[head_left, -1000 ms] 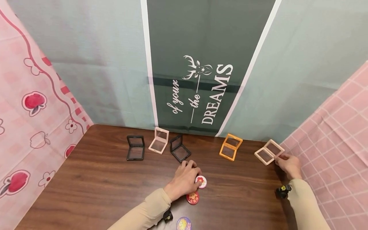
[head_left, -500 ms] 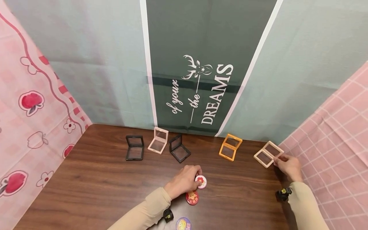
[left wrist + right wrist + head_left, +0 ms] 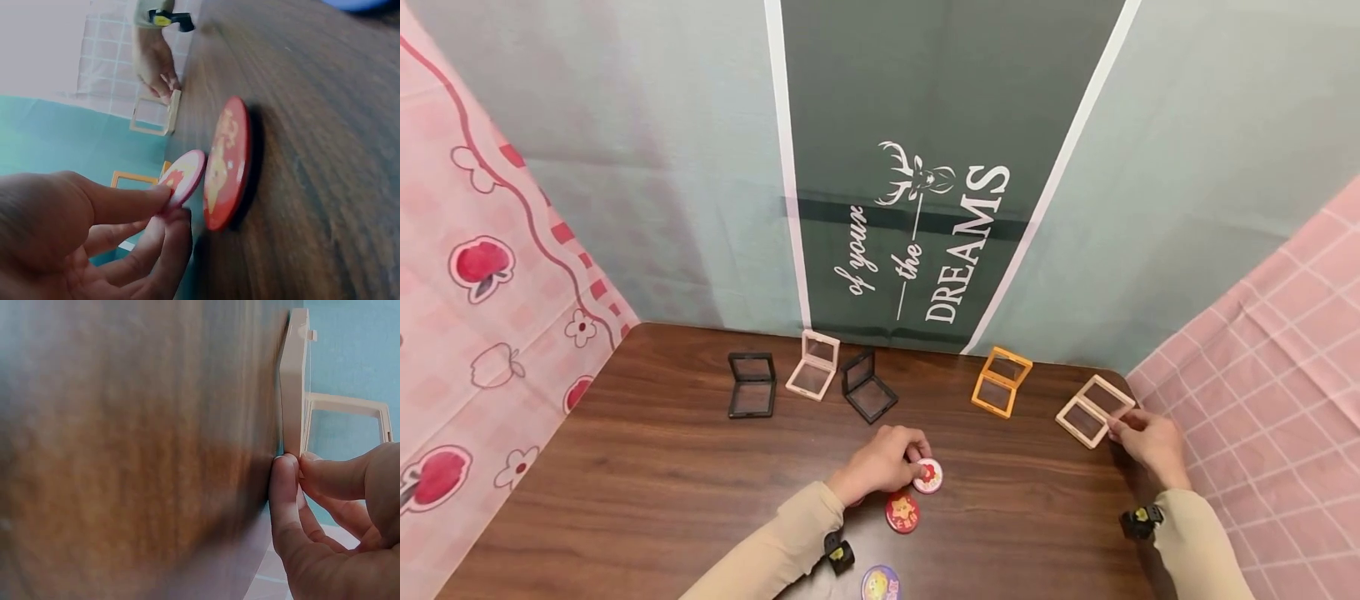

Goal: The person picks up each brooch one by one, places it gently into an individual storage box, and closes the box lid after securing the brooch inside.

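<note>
My left hand (image 3: 886, 460) pinches a small round white badge with a red picture (image 3: 928, 476) between thumb and fingers; in the left wrist view the badge (image 3: 183, 177) is tilted up off the table. A red round badge (image 3: 902, 511) lies flat just beside it, and it shows again as the red badge (image 3: 226, 164) in the left wrist view. My right hand (image 3: 1146, 440) pinches the near corner of an open beige frame case (image 3: 1093, 410) at the table's far right. The right wrist view shows thumb and finger gripping the case's edge (image 3: 292, 394).
Along the back of the brown table (image 3: 662, 492) lie more open cases: black (image 3: 752, 384), pink (image 3: 813, 376), black (image 3: 867, 386) and orange (image 3: 1001, 382). A purple badge (image 3: 880, 583) sits at the front edge. Cloth backdrops stand behind and at both sides.
My left hand has shifted slightly right and lifted one edge of the white badge. My right hand has drawn the beige case a little toward me and to the left.
</note>
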Demonstrator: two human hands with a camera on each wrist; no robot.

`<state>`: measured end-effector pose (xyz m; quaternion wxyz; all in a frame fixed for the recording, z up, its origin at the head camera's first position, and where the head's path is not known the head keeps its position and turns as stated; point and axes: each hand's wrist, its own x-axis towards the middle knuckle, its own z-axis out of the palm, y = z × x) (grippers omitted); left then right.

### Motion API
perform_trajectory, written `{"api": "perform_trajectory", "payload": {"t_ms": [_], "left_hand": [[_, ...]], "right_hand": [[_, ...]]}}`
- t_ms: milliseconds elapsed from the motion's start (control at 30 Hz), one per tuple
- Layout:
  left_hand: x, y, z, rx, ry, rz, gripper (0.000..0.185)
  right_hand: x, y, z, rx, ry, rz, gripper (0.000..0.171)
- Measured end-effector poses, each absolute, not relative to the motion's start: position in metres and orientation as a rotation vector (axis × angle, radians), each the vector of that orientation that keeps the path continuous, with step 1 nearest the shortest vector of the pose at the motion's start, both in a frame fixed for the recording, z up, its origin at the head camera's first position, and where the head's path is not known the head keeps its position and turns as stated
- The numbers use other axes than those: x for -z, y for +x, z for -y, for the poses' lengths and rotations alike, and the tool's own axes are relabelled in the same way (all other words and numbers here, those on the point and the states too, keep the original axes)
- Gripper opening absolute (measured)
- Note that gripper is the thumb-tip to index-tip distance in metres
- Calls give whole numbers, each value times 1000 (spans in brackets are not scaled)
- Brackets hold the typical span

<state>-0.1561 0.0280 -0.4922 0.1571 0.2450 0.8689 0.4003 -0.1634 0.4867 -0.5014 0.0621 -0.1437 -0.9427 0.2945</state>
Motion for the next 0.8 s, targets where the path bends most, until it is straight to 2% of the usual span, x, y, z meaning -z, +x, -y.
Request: {"api": "perform_trajectory", "payload": {"t_ms": [300, 800], "left_hand": [[491, -159, -27, -1235, 610, -2329, 9], [489, -160, -26, -1273, 557, -2319, 8]], "right_hand": [[504, -153, -476, -872, -427, 2880, 23], [499, -146, -449, -850, -261, 2858, 16]]}}
